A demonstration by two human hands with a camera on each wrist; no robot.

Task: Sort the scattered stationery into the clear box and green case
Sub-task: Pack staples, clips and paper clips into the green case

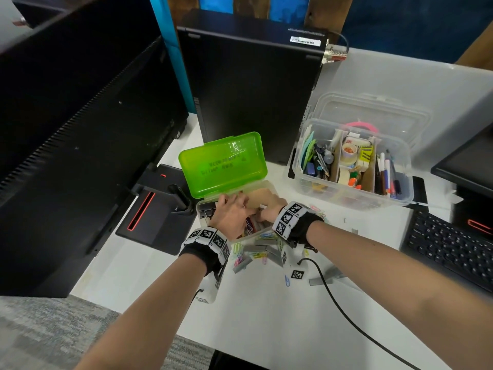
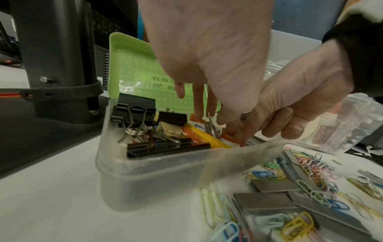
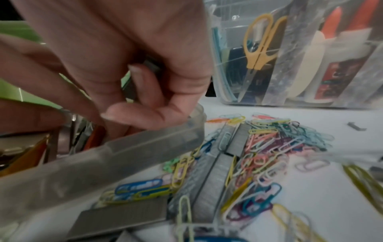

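Note:
The green case (image 1: 222, 164) stands open on the desk, its lid up and its translucent base (image 2: 165, 165) holding black binder clips (image 2: 134, 111) and orange and yellow items. Both hands are inside the base. My left hand (image 2: 207, 104) reaches down with straight, spread fingers onto the contents. Beside it my right hand (image 3: 132, 91) has its fingers curled round a grey staple strip (image 3: 152, 65). Coloured paper clips (image 3: 269, 147) and more staple strips (image 2: 263, 201) lie scattered in front of the case. The clear box (image 1: 400, 193) stands open to the right, filled with stationery.
A large monitor (image 1: 80, 129) and its stand base (image 1: 157, 220) fill the left. A black PC tower (image 1: 248, 89) stands behind the case. A keyboard (image 1: 450, 247) lies at the right, and a black cable (image 1: 336, 303) crosses the desk near my right forearm.

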